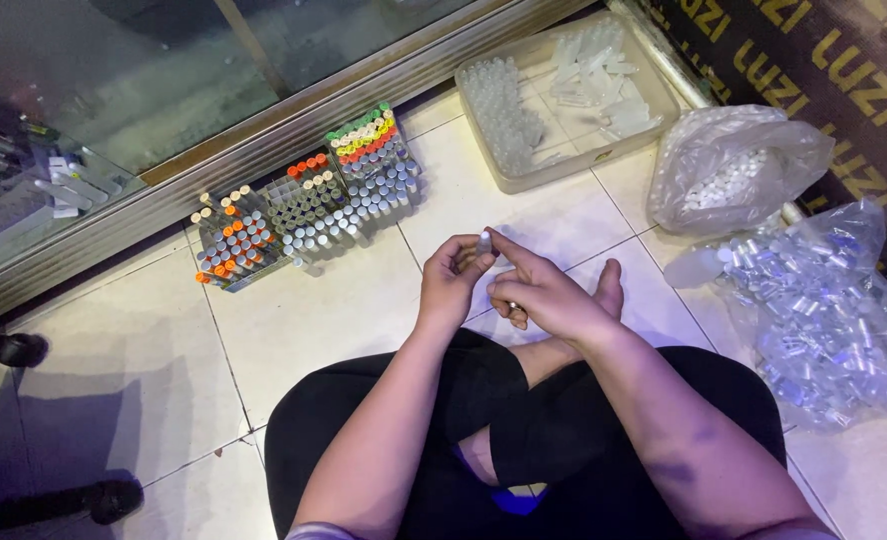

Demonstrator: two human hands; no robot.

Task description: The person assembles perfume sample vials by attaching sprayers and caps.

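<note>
I sit cross-legged on a tiled floor. My left hand (452, 277) pinches a small clear vial (485, 242) at its fingertips. My right hand (542, 293) meets it from the right, its forefinger and thumb touching the top of the same vial, while its curled fingers hold a small metallic piece (513, 308). Both hands hover above my knees, just in front of my bare foot (609, 288).
Racks of tubes with orange, red, green and silver caps (304, 205) stand by a glass-fronted counter (164, 90). A clear plastic tray of vials (564, 90) lies beyond. Two plastic bags hold white caps (729, 170) and small bottles (824, 300) at right.
</note>
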